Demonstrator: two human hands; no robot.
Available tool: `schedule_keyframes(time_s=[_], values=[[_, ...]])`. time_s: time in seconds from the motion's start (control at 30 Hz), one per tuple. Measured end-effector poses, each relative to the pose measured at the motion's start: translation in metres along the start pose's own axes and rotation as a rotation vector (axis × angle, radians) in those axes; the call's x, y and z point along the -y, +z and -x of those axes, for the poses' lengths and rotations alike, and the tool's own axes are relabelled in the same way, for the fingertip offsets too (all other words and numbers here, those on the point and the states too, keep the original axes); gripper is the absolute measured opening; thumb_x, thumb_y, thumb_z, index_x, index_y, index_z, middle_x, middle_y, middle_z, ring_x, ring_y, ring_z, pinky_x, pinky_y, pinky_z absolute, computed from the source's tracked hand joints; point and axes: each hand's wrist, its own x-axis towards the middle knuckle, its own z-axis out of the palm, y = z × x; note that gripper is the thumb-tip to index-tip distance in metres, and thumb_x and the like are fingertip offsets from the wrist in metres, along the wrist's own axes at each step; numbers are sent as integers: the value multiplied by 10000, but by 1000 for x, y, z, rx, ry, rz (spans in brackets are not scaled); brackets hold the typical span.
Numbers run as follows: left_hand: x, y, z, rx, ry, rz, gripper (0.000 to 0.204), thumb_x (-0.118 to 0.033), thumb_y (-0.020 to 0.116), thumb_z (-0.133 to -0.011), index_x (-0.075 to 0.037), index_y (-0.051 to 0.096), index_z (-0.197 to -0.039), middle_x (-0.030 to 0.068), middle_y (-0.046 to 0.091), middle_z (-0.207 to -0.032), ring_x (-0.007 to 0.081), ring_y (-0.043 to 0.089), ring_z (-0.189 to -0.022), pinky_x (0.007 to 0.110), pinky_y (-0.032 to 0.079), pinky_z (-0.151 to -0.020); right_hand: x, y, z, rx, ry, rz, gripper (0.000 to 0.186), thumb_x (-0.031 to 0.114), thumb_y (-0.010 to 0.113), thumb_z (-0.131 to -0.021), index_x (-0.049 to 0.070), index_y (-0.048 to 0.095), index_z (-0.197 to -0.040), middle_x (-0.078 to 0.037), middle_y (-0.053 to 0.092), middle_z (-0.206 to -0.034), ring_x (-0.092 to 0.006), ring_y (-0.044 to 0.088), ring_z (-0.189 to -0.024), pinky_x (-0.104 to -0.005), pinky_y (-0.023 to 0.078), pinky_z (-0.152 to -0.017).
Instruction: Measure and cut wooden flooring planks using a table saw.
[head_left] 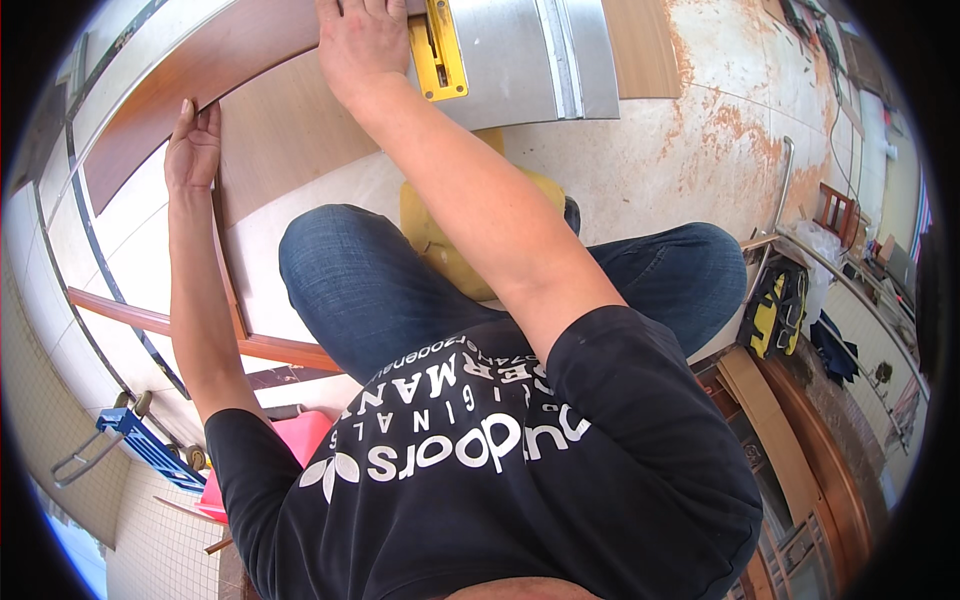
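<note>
— What is the head view showing by the saw table [520, 60]?

— A seated person is pressing a brown wooden panel [290, 130] against it. The right hand [362, 45] is lying flat on the panel's top edge, just left of the table's yellow guard [438, 50], fingers spread and gripping nothing.

— And the other hand?

— The left hand [192, 148] is resting well left of the table, fingers straight and open against the panel's outer edge beside a reddish wooden strip [190, 75].

— Anything below the table?

— A yellow container [440, 245] is sitting on the floor between the knees.
</note>
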Motion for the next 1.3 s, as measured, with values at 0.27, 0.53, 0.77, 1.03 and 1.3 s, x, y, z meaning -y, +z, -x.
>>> schedule_keyframes(time_s=[0.27,0.53,0.77,1.03,1.3], values=[[3,4,7,-6,12,-29,136,-90,568,-1005,5,613,-1092,112,670,-1080,238,596,-1154,399,435,-1152,0,3,3,-12,14,-18,544,97,373,-1001,-13,293,-1528,-211,255,-1607,-331,218,-1501,-445,150,-1243],[4,4,12,-16,20,-44,137,-85,572,-1003,2,602,-1105,109,669,-1082,235,598,-1146,404,440,-1147,0,2,6,-12,16,-11,543,99,357,-1002,-4,292,-1531,-204,257,-1609,-328,219,-1501,-444,152,-1242],[3,0,12,-15,22,-43,142,-86,582,-998,1,599,-1109,106,668,-1082,233,598,-1146,400,444,-1142,2,1,8,-2,17,-2,538,98,335,-1008,4,285,-1536,-202,249,-1613,-328,215,-1503,-443,150,-1243],[3,-3,13,-3,13,-48,136,-82,572,-1001,-1,597,-1108,110,671,-1084,236,602,-1144,411,447,-1140,2,1,10,10,18,-16,543,95,336,-1007,5,276,-1540,-202,238,-1616,-319,204,-1508,-437,144,-1245],[4,-4,17,-17,20,-50,134,-69,555,-1007,3,605,-1108,112,673,-1095,242,597,-1160,422,434,-1152,2,-1,13,3,2,3,544,74,360,-1001,-11,279,-1533,-211,245,-1611,-330,209,-1505,-443,153,-1243]])
